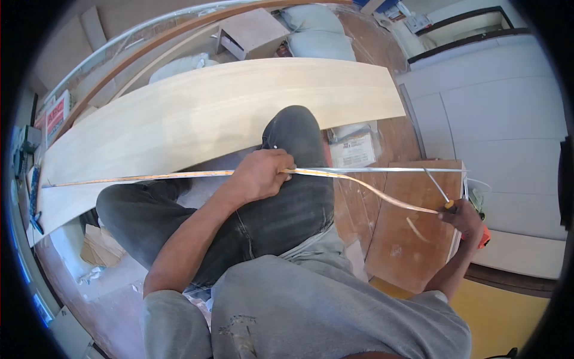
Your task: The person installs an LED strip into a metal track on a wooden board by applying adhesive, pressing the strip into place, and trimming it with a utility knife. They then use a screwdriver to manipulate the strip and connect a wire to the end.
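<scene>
My left hand [263, 173] is closed over my raised knee, pinching a thin flexible yellowish strip [376, 192] that looks like an LED strip. Under the same hand runs a long slim silver metal channel [400, 170]; left of the hand, strip and channel lie together. To the right the strip bows away from the channel towards my right hand [463, 218]. That hand is closed around a screwdriver [439, 188], its thin shaft pointing up and left. The strip's end reaches those fingers; whether they grip it too is hard to tell.
A long pale wood board [209, 105] lies in front of my legs. At right stands a brown wooden panel [406, 233] beside grey cabinet fronts [496, 113]. A blue tool [34, 197] rests at the board's left end. Wrapped bundles [317, 33] and a small box [251, 33] sit behind.
</scene>
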`<state>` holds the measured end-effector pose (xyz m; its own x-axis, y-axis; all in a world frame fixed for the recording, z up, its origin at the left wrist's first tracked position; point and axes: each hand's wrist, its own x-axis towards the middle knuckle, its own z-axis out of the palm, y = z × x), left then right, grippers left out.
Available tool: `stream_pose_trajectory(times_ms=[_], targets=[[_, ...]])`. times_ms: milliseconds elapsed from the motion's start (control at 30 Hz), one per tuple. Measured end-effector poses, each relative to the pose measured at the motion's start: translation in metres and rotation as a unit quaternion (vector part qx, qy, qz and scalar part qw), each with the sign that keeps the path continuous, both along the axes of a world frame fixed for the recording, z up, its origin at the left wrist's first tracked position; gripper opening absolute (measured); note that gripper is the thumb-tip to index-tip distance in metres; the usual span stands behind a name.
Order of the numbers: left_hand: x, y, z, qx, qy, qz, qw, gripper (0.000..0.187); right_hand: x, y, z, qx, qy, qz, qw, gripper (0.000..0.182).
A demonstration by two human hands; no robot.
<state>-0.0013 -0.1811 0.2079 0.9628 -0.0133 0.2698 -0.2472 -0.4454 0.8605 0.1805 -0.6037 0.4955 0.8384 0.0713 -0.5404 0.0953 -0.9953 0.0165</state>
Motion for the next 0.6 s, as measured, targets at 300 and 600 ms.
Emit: stream_pose_trajectory(times_ms=[300,600], targets=[[0.004,-0.015,-0.007,-0.011,-0.002,0.001,1.0,0.024,-0.062,0.129,-0.12,0.321,-0.097,0.25,0.908,0.031],[0.006,-0.014,-0.012,-0.041,-0.01,0.002,0.999,0.014,-0.072,0.215,-0.181,0.28,-0.08,0.426,0.856,0.054]])
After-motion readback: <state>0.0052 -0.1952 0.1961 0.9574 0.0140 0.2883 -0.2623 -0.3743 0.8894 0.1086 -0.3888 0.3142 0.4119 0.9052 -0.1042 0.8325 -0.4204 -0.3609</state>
